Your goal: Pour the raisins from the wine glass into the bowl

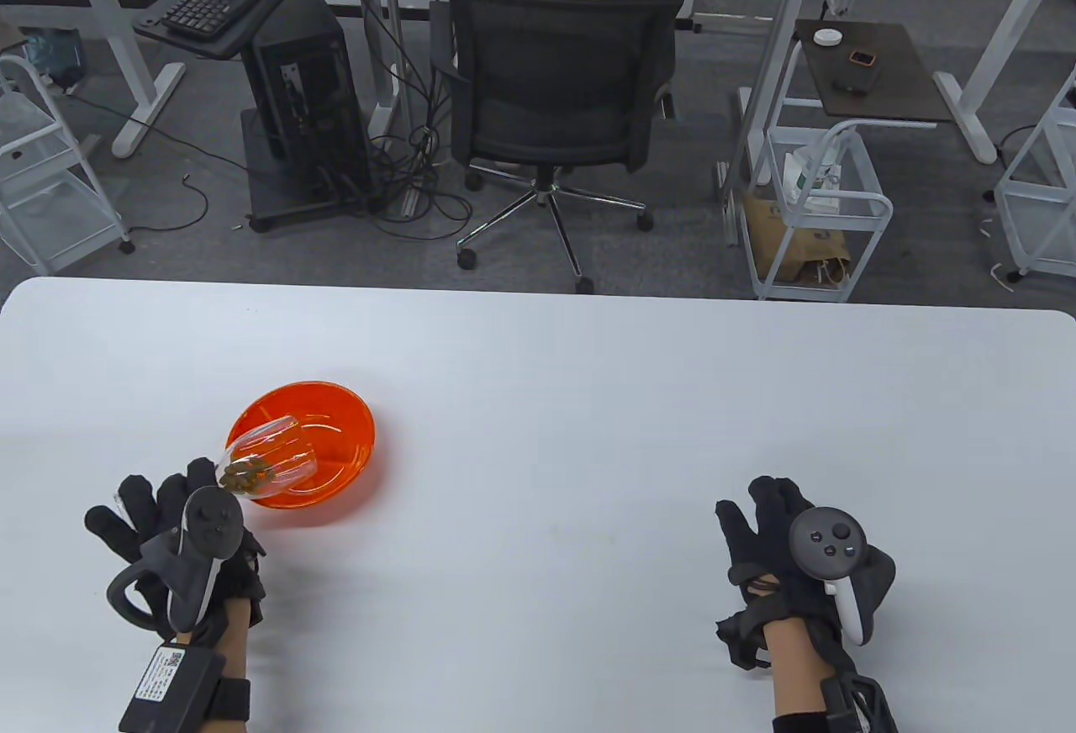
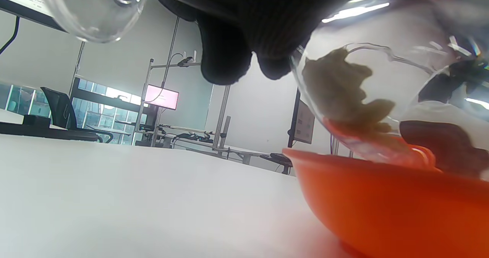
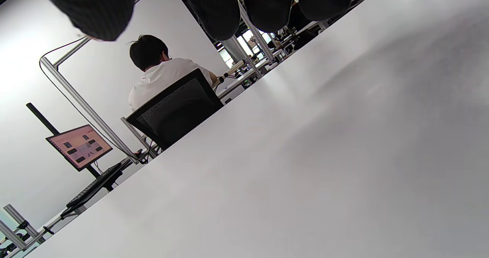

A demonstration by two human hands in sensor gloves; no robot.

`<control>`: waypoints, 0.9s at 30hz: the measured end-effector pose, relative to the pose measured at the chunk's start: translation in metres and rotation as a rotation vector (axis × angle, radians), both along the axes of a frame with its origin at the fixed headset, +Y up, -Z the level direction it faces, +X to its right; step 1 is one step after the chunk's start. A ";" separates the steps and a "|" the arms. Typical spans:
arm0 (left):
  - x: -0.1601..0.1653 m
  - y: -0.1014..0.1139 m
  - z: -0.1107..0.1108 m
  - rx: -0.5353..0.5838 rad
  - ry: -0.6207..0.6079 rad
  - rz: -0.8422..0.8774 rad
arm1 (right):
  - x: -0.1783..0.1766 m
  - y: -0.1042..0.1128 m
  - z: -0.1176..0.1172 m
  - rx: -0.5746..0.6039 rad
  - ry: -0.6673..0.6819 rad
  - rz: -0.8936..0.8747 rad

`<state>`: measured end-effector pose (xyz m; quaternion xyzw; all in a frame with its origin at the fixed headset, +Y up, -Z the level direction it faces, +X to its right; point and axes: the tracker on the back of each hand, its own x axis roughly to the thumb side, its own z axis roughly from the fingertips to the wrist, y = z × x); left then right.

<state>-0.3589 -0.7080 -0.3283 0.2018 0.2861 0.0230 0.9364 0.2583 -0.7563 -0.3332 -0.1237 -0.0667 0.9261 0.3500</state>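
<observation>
**A:** A white table [image 1: 588, 397] carries an orange bowl [image 1: 336, 464] toward its left half, nearer the front edge than the back. What is over it?

**B:** A wine glass [image 1: 269, 456], tipped on its side, its mouth above the bowl's middle and its body crossing the near rim. The left hand [image 1: 181, 531] holds it at the stem end; the left wrist view shows gloved fingers [image 2: 244, 32] wrapped where stem meets body.

**A:** And the raisins [image 1: 245, 477]?

**B:** Clumped low in the glass, near the stem end; none visible in the bowl yet.

**A:** How does it handle?

**B:** Judging by looks, the glass is thin, smooth and breakable, light even when loaded. The stem under the body seems the sound place to hold. The raisins look sticky and may need a steeper tilt or a shake. The plastic-looking bowl seems light enough to slide if knocked.

**A:** The right hand [image 1: 799, 556]?

**B:** Flat on the table near the front edge, well right of the bowl, fingers spread, holding nothing.
</observation>
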 end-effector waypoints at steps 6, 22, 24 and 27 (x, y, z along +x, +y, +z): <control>0.002 0.000 0.000 -0.003 0.000 -0.016 | 0.000 0.000 0.000 0.003 0.003 0.000; 0.005 0.001 -0.001 -0.004 0.000 -0.064 | -0.001 0.000 -0.001 -0.003 0.013 -0.002; 0.006 0.001 -0.001 -0.005 -0.001 -0.076 | -0.001 0.000 -0.001 -0.004 0.013 -0.001; 0.008 0.001 -0.002 -0.007 -0.001 -0.082 | -0.001 0.000 0.000 -0.003 0.011 -0.002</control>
